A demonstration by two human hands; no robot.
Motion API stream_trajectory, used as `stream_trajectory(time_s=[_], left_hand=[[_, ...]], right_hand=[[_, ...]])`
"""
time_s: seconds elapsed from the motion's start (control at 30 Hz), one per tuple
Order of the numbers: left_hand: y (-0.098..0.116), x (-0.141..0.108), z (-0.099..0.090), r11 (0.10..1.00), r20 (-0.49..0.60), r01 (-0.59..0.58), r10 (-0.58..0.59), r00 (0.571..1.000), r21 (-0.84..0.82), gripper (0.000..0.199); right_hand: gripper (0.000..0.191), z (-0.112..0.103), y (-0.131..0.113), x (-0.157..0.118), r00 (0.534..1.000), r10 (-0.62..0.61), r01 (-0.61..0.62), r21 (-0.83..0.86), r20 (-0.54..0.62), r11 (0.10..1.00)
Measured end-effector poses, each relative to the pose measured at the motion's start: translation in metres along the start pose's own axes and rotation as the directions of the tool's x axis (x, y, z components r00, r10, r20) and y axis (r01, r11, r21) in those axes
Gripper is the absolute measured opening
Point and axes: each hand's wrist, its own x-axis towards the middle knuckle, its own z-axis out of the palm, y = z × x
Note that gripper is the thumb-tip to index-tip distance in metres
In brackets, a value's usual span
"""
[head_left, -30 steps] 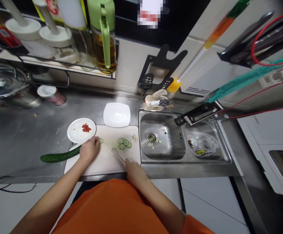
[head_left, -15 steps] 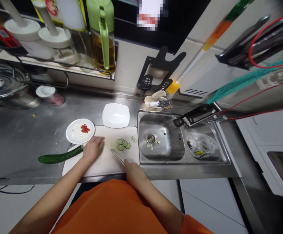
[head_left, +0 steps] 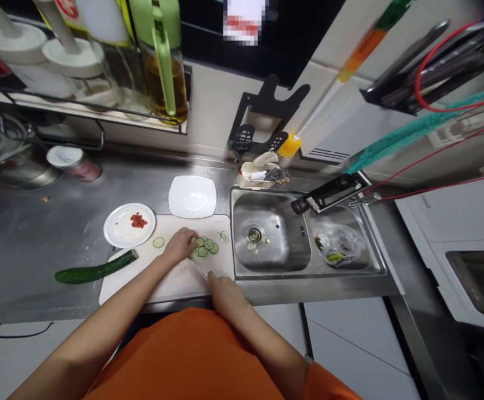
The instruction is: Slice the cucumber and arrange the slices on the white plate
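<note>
My left hand [head_left: 180,245] is over the white cutting board [head_left: 142,283], its curled fingers at the left edge of a cluster of cucumber slices [head_left: 207,246]. Whether it pinches a slice is hard to make out. My right hand [head_left: 226,293] grips a knife [head_left: 196,268] by the handle at the board's front right, its blade pointing up and left. One single slice [head_left: 158,243] lies left of my left hand. The cut cucumber [head_left: 94,272] rests with its cut end on the board's left part. Thin peel pieces [head_left: 223,237] lie near the right edge.
Behind the board are a plate with chopped red bits [head_left: 112,233] and an empty white plate [head_left: 192,196]. A steel sink [head_left: 271,261] adjoins on the right, with a plastic bag [head_left: 346,244] in its second basin. Bottles [head_left: 162,72] stand on a shelf above.
My left hand has moved right from the cucumber to the slices. A single slice now shows where that hand was. The view has shifted slightly; my right hand still holds the knife.
</note>
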Motion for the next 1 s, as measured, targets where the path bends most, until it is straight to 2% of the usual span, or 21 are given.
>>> stream_trajectory(time_s=[0.2,0.3,0.4,0.57,0.73,0.83,1.0], left_hand=[[0.006,-0.006,-0.006,0.996,0.020,0.043,-0.041,0.999,-0.084,0.011],[-0.002,-0.014,-0.012,0.986,-0.007,0.077,-0.079,0.997,-0.150,0.017],[-0.020,-0.021,-0.024,0.977,-0.024,0.092,-0.099,0.995,-0.193,0.026],[-0.041,-0.022,-0.041,0.988,0.050,-0.005,0.012,0.999,-0.152,0.028],[-0.037,-0.017,-0.039,0.993,0.124,-0.108,0.112,0.986,-0.042,0.029],[-0.034,-0.024,-0.035,0.994,0.038,-0.110,0.110,0.993,0.001,0.032],[-0.038,-0.053,-0.021,0.994,-0.101,-0.045,0.055,0.993,0.096,0.032]], right_hand=[[0.033,0.001,0.002,0.000,1.000,-0.008,0.008,-0.002,-0.010,1.000],[0.034,-0.001,0.002,0.000,1.000,-0.007,0.007,0.007,-0.005,1.000],[0.037,-0.004,0.002,-0.001,1.000,0.006,-0.006,0.026,0.020,1.000],[0.039,-0.008,0.003,-0.002,0.999,0.014,-0.015,0.033,0.040,0.999],[0.041,-0.011,0.002,-0.002,0.999,0.024,-0.025,0.025,0.041,0.999],[0.040,-0.012,0.000,-0.002,0.998,0.045,-0.046,0.026,0.041,0.999],[0.039,-0.012,-0.004,0.001,0.997,0.058,-0.061,0.049,0.050,0.997]])
